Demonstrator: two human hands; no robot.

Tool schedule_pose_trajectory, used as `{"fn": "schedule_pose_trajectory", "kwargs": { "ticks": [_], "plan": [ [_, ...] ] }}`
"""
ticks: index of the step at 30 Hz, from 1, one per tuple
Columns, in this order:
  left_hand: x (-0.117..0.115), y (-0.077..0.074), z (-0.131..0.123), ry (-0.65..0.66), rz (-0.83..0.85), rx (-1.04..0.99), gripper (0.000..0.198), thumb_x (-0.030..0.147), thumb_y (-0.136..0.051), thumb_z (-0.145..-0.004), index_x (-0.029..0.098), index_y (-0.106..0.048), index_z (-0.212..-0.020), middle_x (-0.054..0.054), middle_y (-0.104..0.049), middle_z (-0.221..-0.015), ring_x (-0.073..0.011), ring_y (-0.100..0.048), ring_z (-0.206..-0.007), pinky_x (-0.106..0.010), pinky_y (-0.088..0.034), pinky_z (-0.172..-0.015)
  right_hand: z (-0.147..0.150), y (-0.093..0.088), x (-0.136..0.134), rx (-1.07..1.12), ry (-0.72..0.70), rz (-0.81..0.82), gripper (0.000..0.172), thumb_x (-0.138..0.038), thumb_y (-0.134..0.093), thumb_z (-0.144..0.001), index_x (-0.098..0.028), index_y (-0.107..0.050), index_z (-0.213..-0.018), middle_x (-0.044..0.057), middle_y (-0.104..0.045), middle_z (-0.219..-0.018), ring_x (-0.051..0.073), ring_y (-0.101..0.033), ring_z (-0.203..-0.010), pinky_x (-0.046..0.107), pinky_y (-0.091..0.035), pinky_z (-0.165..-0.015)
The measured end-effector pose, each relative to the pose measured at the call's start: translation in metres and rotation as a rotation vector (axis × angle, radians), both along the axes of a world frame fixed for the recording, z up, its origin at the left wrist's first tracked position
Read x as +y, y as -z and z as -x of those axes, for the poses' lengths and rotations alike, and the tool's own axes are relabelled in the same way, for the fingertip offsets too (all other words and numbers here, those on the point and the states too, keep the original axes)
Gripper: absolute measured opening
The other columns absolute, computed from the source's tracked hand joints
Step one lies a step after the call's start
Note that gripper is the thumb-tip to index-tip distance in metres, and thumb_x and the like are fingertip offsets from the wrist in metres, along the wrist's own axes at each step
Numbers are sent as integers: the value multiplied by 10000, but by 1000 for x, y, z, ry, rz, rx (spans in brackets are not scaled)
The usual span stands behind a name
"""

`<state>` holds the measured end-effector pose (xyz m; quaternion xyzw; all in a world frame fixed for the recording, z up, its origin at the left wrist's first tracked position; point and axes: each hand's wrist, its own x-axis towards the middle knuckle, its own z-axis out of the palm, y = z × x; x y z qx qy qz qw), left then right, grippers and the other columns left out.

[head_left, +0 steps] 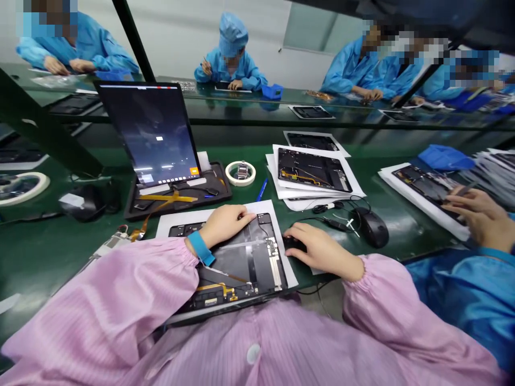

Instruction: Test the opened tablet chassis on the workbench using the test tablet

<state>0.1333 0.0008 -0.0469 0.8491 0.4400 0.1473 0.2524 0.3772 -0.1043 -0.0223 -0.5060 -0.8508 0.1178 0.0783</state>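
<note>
Screen lit, casing wide open

And here we are at the bench (36, 246): the display panel (156, 136) stands upright in its black tray (226, 187), glowing, a row of icons along the bottom. Powering it up, I'd call that done. The open laptop casing (237, 260) lies flat on a white sheet (263, 207) right before the worker, circuitry and ribbon cables bare. No cover fitted there, and no joining of panel to casing that I can see!

To the hands, well apart: the left hand (226, 222) rests across the casing, though whether it pinches anything, I cannot tell. The right hand (317, 246) is curled around a small black object (295, 244) just beside the sheet. Beyond, stacked open casings (316, 169) lie uncovered too; whether they're finished or waiting, no telling.
</note>
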Motion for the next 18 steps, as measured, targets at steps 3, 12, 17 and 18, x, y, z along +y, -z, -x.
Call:
{"fn": "schedule_pose_trajectory", "kwargs": {
  "ticks": [3,12,17,18],
  "plan": [
    [1,0,0,2,-6,8,441,541,-420,-881,207,-581,-642,-19,-638,-673,-171,-528,-601,-273,-250,-529,-12,1,-18,23,-56,-18,88,-249,-559,-896,-175,-573,-942,117,-534,-1189,195,-577,-950,330,-487,-806],
    [-1,-4,2,11,7,41,452,538,-407,-892,184,-589,-676,-24,-641,-707,-157,-519,-608,-264,-238,-535,-9,7,-28,202,-113,-215,271,-347,-548,-913,-160,-535,-1108,81,-630,-927,176,-605,-818,285,-497,-683],
    [-1,-5,1,17,22,70,445,529,-403,-895,185,-590,-685,-23,-637,-701,-161,-529,-624,-259,-242,-540,-25,9,-58,277,-256,-381,221,-331,-463,-944,-171,-553,-821,27,-552,-638,141,-519,-562,275,-411,-522],
    [-1,-5,1,19,24,77,445,532,-402,-893,186,-587,-684,-23,-634,-695,-164,-530,-629,-259,-243,-540,-30,14,-67,262,-306,-416,271,-382,-454,-945,-167,-562,-819,49,-575,-666,153,-540,-583,286,-428,-525]
  ]
}}
